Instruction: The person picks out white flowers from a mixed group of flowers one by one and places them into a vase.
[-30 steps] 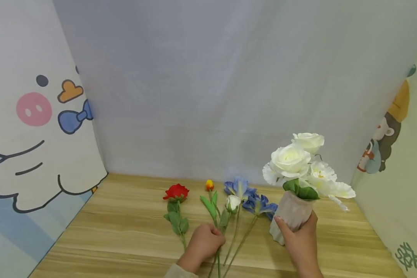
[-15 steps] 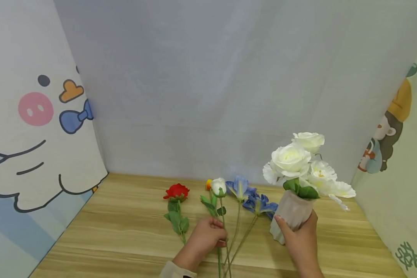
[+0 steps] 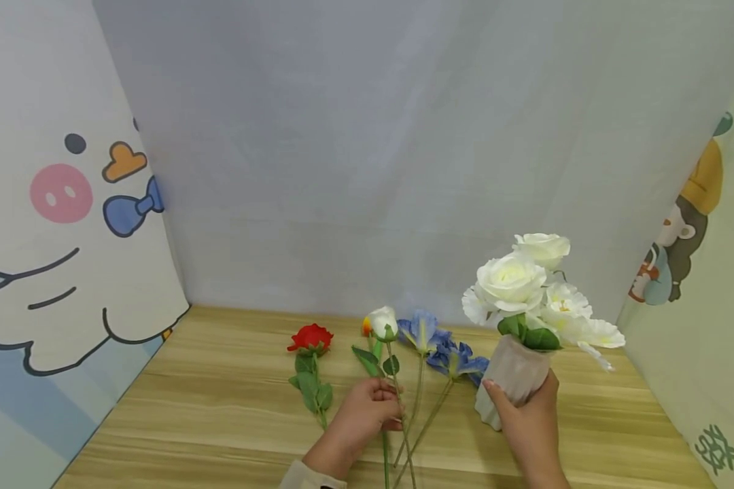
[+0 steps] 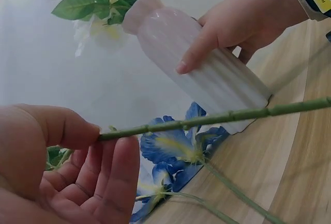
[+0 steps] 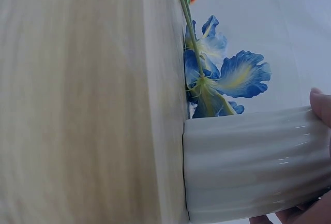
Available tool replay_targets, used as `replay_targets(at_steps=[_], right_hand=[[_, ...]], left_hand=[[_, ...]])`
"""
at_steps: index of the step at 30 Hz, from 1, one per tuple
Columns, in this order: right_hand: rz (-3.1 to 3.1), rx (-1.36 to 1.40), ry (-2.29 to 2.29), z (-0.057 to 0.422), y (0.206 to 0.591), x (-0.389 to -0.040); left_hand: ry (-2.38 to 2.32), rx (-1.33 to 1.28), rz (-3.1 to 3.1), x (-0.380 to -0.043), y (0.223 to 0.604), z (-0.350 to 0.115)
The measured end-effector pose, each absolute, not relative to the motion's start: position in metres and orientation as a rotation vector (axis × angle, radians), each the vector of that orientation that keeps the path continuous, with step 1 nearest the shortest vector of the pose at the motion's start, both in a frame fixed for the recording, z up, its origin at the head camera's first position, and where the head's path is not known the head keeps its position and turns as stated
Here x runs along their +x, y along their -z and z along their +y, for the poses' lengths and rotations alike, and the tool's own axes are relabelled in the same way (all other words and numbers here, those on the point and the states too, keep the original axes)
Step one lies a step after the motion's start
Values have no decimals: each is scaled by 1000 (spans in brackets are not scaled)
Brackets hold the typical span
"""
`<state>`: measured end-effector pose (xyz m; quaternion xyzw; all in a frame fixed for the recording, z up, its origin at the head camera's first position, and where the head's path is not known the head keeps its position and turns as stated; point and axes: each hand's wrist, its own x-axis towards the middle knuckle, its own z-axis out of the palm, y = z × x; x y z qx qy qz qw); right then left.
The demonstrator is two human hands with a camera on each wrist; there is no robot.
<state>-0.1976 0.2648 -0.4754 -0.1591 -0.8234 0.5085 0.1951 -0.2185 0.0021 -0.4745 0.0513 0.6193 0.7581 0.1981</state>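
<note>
My left hand (image 3: 367, 414) pinches the green stem (image 4: 217, 121) of a white rose (image 3: 383, 323) between thumb and fingertips; the bloom is raised over the table. My right hand (image 3: 531, 420) grips a white fluted vase (image 3: 514, 380), thumb on its near side. In the right wrist view the vase's base (image 5: 207, 169) meets the tabletop. White flowers (image 3: 511, 282) and green leaves stand in the vase. Partly hidden behind the white rose lies an orange-yellow tulip (image 3: 367, 327). Blue irises (image 3: 455, 363) lie between the two hands.
A red rose (image 3: 310, 338) with leaves lies left of my left hand on the wooden table (image 3: 220, 394). A grey cloth backdrop (image 3: 367, 170) rises at the back. Printed panels stand at the left (image 3: 73, 272) and right (image 3: 679, 326) sides.
My left hand has picked up the white rose from among the lying stems; its bloom has moved up and left, in front of the tulip. The right hand and vase have stayed in place.
</note>
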Motion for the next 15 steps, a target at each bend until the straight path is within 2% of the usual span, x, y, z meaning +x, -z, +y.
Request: replay_targets(at_steps=[9, 15], right_hand=[[-2299, -442, -1428, 268, 477, -198], [-2288, -425, -1458, 268, 478, -198]], left_hand=[[-2216, 144, 1671, -210, 458, 13], [-2286, 407, 1730, -203, 434, 20]])
